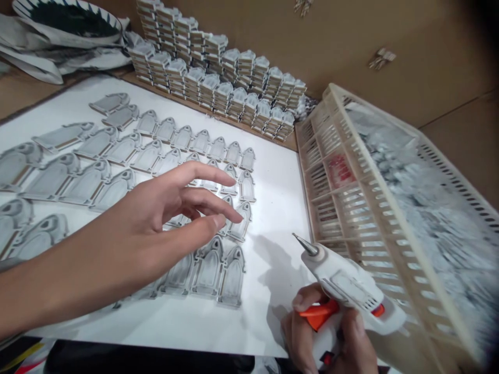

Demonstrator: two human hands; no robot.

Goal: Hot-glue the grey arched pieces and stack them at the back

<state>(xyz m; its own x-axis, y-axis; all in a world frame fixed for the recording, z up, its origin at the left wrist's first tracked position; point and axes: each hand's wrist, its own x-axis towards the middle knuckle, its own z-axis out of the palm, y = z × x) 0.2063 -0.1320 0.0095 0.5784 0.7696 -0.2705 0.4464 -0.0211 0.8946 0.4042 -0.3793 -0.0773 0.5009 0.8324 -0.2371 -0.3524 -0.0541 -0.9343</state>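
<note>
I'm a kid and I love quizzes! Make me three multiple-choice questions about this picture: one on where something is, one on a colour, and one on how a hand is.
1. Which hand holds the hot glue gun?
A. Left hand
B. Right hand
C. Neither hand

2. What colour is its trigger?
A. Orange
B. Blue
C. Green

3. How is the other hand?
A. Squeezed in a tight fist
B. Gripping the plastic crate
C. Spread open above the gray arched cutouts

Answers:
1. B: the right hand wraps around the gun's grip.
2. A: the trigger shows bright orange beside the fingers.
3. C: the left hand has its fingers apart and holds nothing.
</note>
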